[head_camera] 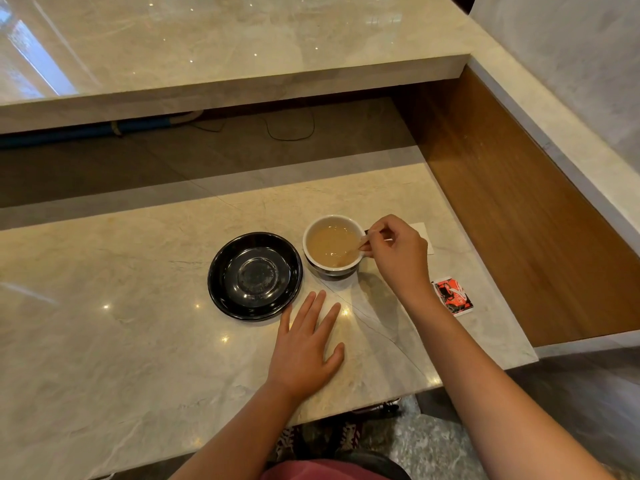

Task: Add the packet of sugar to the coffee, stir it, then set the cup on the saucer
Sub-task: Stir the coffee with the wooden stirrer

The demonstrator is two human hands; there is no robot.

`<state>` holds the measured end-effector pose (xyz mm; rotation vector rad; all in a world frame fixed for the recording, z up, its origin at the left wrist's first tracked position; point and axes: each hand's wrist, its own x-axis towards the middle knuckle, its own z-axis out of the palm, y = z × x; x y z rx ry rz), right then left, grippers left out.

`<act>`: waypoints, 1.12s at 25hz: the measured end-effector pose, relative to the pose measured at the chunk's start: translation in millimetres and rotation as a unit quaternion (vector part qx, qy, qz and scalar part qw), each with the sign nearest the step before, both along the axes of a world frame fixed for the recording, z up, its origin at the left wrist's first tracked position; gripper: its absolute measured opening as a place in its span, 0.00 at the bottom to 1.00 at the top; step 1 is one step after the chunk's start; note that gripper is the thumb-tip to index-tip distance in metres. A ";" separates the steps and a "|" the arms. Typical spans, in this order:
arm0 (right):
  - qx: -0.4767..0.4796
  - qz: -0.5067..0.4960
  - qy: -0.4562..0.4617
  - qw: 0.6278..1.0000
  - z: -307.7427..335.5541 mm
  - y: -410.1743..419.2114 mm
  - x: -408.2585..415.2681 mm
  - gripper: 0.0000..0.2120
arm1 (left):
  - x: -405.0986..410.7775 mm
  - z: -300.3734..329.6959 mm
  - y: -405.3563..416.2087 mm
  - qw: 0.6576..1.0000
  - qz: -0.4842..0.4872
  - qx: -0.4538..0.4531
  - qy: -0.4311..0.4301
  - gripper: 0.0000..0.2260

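A white cup (333,271) with a dark base holds light brown coffee and stands on the marble counter, just right of an empty black saucer (255,276). My right hand (394,251) hovers at the cup's right rim, pinching a thin wooden stirrer (356,247) whose lower end dips into the coffee. My left hand (304,351) lies flat on the counter below the saucer, fingers spread, holding nothing. A red and white sugar packet (452,296) lies on the counter to the right of my right forearm.
A white paper napkin (426,237) peeks out behind my right hand. The marble counter (121,323) ends at a wooden side panel (519,220) on the right. A raised marble shelf (225,64) runs across the back, with cables beneath it.
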<state>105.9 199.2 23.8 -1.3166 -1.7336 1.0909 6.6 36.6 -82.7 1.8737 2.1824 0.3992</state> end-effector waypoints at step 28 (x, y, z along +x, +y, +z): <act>0.063 0.027 -0.044 0.997 3.1 0.7 1.8 0.06 | 0.9 2.5 -0.6 1.000 0.003 0.001 -0.005 0.27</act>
